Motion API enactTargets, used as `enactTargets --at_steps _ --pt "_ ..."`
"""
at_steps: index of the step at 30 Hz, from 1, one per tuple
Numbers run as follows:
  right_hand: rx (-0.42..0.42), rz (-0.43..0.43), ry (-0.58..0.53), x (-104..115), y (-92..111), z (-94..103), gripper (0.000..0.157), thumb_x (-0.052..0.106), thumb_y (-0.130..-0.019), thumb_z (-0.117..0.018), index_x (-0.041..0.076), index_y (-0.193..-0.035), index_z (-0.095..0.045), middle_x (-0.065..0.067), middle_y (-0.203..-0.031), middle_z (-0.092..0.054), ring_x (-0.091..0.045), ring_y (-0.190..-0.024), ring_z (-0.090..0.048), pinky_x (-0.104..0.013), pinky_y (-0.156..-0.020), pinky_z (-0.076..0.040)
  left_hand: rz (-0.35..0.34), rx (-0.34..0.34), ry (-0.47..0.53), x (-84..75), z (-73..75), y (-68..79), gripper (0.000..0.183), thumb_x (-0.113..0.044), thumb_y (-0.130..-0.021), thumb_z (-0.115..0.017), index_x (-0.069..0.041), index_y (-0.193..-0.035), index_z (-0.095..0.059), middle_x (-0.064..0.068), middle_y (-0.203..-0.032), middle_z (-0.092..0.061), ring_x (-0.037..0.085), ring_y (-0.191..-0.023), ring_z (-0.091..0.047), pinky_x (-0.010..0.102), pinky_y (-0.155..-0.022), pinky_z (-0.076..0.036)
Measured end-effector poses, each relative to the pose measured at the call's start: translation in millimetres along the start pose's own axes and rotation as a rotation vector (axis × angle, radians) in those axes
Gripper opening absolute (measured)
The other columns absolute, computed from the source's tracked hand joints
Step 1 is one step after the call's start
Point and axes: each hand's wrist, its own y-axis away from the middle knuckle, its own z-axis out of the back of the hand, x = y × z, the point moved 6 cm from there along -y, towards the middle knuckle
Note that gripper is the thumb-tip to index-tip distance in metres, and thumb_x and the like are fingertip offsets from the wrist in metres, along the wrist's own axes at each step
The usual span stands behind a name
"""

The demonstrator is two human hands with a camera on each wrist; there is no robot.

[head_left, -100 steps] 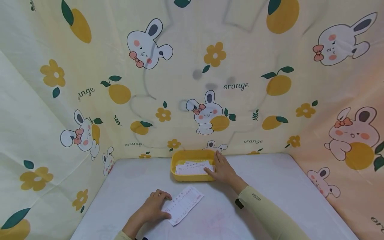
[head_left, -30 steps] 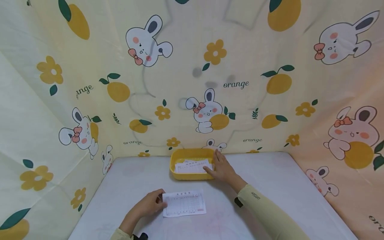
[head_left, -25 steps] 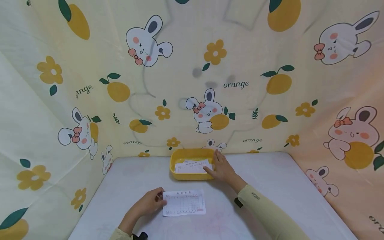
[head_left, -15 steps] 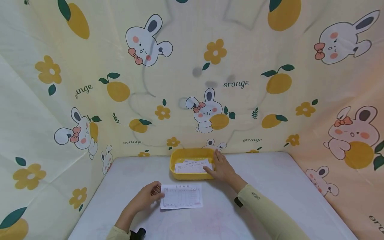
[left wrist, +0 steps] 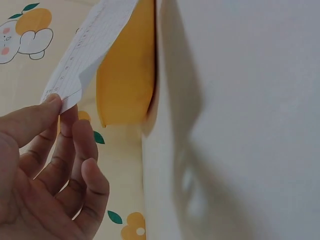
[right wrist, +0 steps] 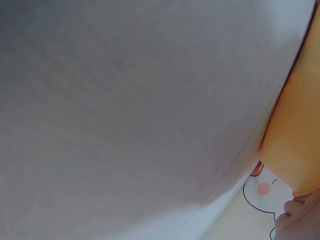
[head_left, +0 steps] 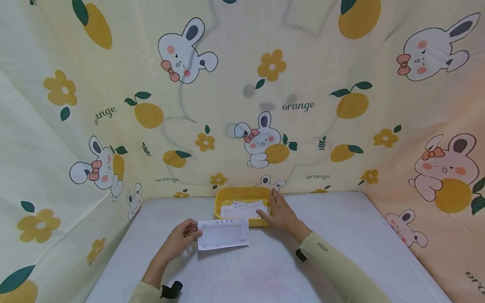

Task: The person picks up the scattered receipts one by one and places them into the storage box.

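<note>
My left hand (head_left: 177, 240) pinches the left edge of a white printed form (head_left: 223, 234), a slip with a ruled table. In the left wrist view the thumb lies on the form (left wrist: 82, 52) and the other fingers are loosely bent behind and below it. The form is raised above the table and overlaps the front of a yellow plastic basket (head_left: 222, 195). More printed slips (head_left: 242, 209) lie inside the basket. At its right end my right hand (head_left: 282, 214) holds the rim, thumb over the inside and fingers along the side.
A white-covered table (head_left: 265, 269) carries the basket near its back edge. Behind and at both sides hangs a cloth (head_left: 227, 147) printed with rabbits and oranges. Dark wrist cameras show at the left wrist (head_left: 172, 290) and right wrist (head_left: 301, 255).
The form lay slanted on the table under my left hand; it has turned level, been lifted and moved forward to the basket's front. My right hand has stayed on the basket.
</note>
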Motion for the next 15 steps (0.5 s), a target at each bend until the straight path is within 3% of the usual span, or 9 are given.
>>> enactTargets --at_steps 15 --pt "0.015 -0.014 0.002 -0.7 -1.2 -0.6 0.114 0.079 -0.101 -0.042 -0.006 -0.169 -0.007 -0.021 -0.179 0.0 -0.037 -0.166 -0.006 -0.05 -0.135 -0.011 0.041 -0.062 0.034 -7.0 16.2 -15.7 0.016 -0.014 -0.104 -0.073 -0.008 -0.117 -0.065 0.004 -0.101 -0.074 0.02 -0.088 -0.067 0.03 -0.074 -0.052"
